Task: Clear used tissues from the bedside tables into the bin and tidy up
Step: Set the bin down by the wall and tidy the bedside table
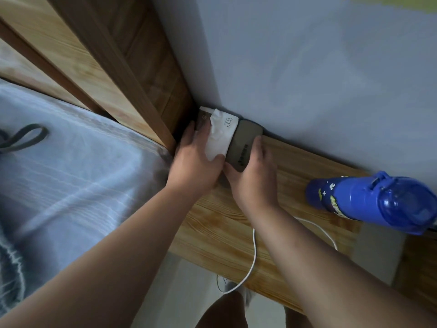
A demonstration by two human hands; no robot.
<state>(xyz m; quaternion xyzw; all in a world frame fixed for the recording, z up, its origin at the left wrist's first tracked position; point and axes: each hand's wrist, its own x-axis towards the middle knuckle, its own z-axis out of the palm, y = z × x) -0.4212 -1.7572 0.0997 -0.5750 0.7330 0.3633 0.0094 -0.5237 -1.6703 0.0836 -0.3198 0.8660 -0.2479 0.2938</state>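
Observation:
A soft tissue pack [244, 138], grey-brown with a white middle band and a white tissue poking out, lies on the wooden bedside table [227, 223] in the corner against the wall and headboard. My left hand [194, 159] grips its left end, fingers over the white tissue. My right hand [254, 171] holds its right, grey end from the near side. Both hands press on the pack together. No loose used tissues or bin are in view.
A blue drinking bottle [371, 202] stands at the table's right end. A white cable [254, 252] trails over the table's front edge to the floor. The bed with pale blue sheet [71, 166] lies left; the wooden headboard [113, 67] rises behind it.

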